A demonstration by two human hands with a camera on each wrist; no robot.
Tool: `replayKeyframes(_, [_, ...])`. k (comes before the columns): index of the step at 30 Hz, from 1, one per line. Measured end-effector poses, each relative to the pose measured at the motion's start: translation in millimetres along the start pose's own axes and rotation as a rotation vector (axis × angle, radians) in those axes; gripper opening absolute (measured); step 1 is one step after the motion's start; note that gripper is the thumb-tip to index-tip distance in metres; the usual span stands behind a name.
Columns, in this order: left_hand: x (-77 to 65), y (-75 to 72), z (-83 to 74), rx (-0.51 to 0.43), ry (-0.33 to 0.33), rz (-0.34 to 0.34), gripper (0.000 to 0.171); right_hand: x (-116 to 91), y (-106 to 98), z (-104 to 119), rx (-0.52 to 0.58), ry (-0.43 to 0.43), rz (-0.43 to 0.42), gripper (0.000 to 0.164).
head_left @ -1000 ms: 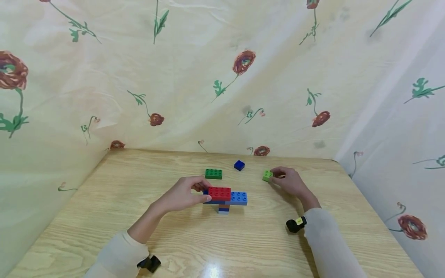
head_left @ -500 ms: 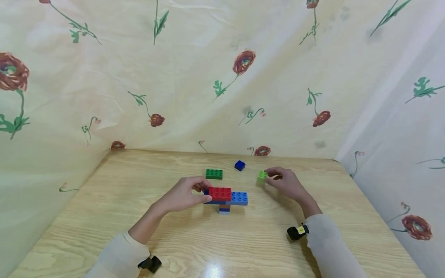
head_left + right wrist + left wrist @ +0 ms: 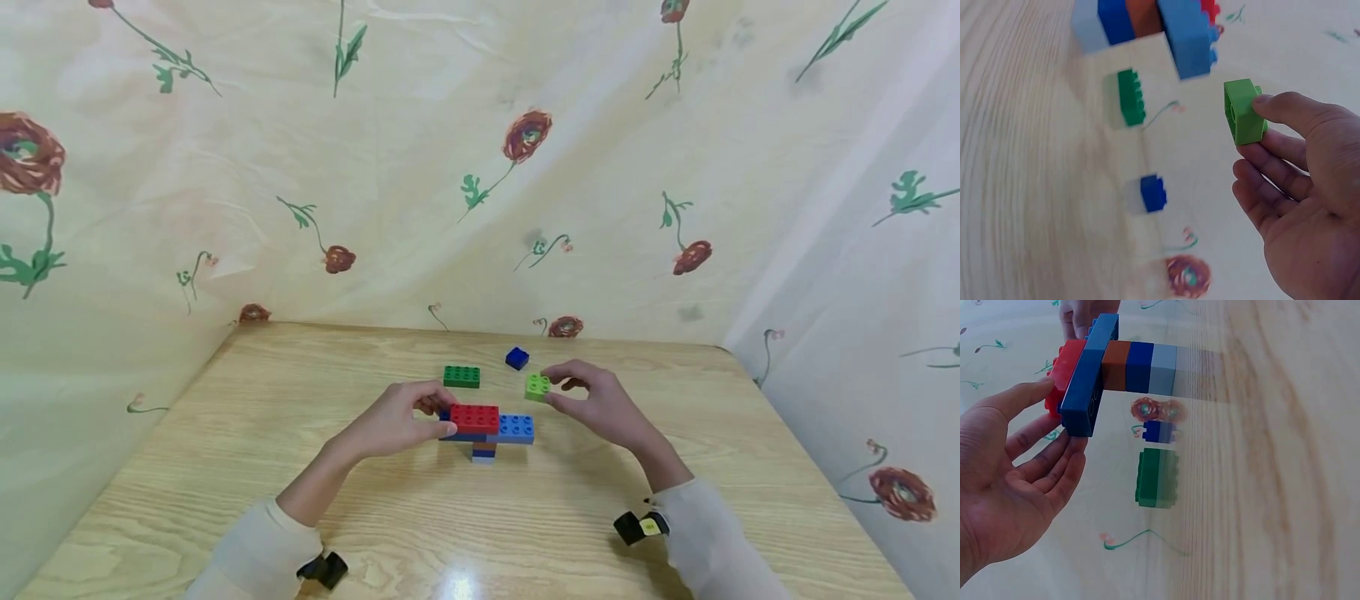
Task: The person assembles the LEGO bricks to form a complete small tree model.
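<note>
A built toy-brick structure stands mid-table: a narrow column of light blue, blue and orange bricks [image 3: 1115,365], two long blue bricks [image 3: 516,427] laid across it, and a red brick [image 3: 474,417] on top. My left hand [image 3: 397,421] holds its left end, the thumb on the red brick and fingers at the far side. My right hand [image 3: 606,407] pinches a light green brick [image 3: 537,387] between thumb and fingers, right of and beyond the structure. In the right wrist view the light green brick [image 3: 1246,112] shows its hollow underside, raised off the table.
A dark green brick [image 3: 461,377] lies on the wooden table [image 3: 360,517] behind the structure. Farther back and a little right lies a small dark blue brick [image 3: 517,358]. A flower-patterned cloth [image 3: 390,167] hangs behind the table and along its sides.
My right hand has lifted the light green brick and carried it left, toward the structure. The left hand keeps its hold, and the structure stays in place.
</note>
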State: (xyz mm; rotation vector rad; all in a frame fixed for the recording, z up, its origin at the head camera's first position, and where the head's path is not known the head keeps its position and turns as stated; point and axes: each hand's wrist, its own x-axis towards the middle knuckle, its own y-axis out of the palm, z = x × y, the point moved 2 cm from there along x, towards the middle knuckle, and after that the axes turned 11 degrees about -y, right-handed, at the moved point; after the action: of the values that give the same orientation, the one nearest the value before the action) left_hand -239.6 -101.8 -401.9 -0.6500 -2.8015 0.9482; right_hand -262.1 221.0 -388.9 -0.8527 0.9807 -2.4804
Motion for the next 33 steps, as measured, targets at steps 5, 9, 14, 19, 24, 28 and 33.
replayKeyframes(5, [-0.3, 0.0, 0.1, 0.005, 0.002, 0.000, 0.028, 1, 4, 16, 0.000, -0.029, 0.017, 0.030])
replayKeyframes(9, [0.0, -0.4, -0.4, 0.008, -0.003, -0.006, 0.028, 1, 8, 26, 0.001, -0.050, 0.042, 0.029])
replayKeyframes(14, [-0.6, -0.4, -1.3, 0.013, -0.004, -0.008, 0.028, -1, 14, 34, 0.009, -0.073, 0.079, 0.028])
replayKeyframes(19, [-1.1, -0.1, -1.8, 0.012, -0.003, -0.008, 0.028, -4, 20, 36, 0.030, -0.088, 0.110, 0.029])
replayKeyframes(24, [-1.2, 0.9, -2.7, 0.005, -0.007, -0.001, 0.028, -5, 24, 36, 0.047, -0.090, 0.132, 0.030])
replayKeyframes(28, [-1.5, 0.8, -3.5, 0.011, -0.008, 0.002, 0.028, -6, 25, 37, 0.048, -0.093, 0.139, 0.030])
replayKeyframes(33, [-2.1, 0.2, -3.5, 0.017, -0.007, -0.007, 0.027, -4, 25, 40, 0.049, -0.108, 0.140, 0.030])
